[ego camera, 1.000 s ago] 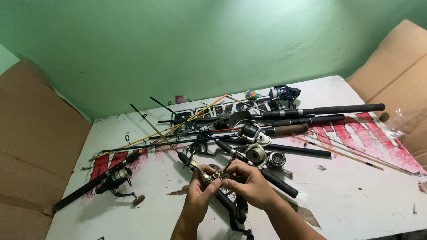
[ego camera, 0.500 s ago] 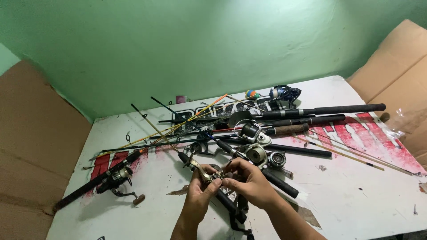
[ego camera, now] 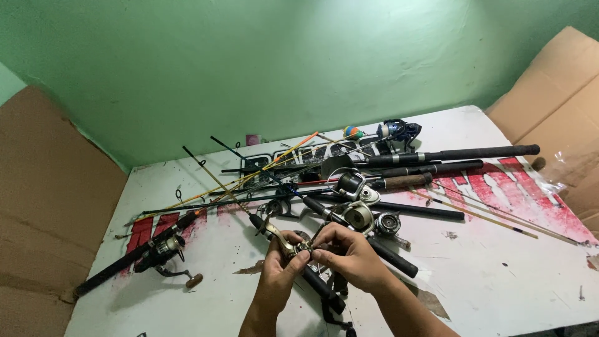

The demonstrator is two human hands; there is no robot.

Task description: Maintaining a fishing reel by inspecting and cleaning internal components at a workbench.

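Rods (ego camera: 437,153) and reels (ego camera: 357,216) crowd table (ego camera: 499,281) behind both hands' reel part (ego camera: 288,243).

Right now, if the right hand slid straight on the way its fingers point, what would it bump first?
The right hand points left at the small reel part it pinches, so it would likely meet the left hand fingers first. Depth is hard to judge.

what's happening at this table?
A person has both hands on a fishing reel at the near edge of a white table. The left hand grips its gold handle side; the right hand pinches at the reel with its fingertips. Behind them lies a tangle of rods and more reels, one lying at the left.
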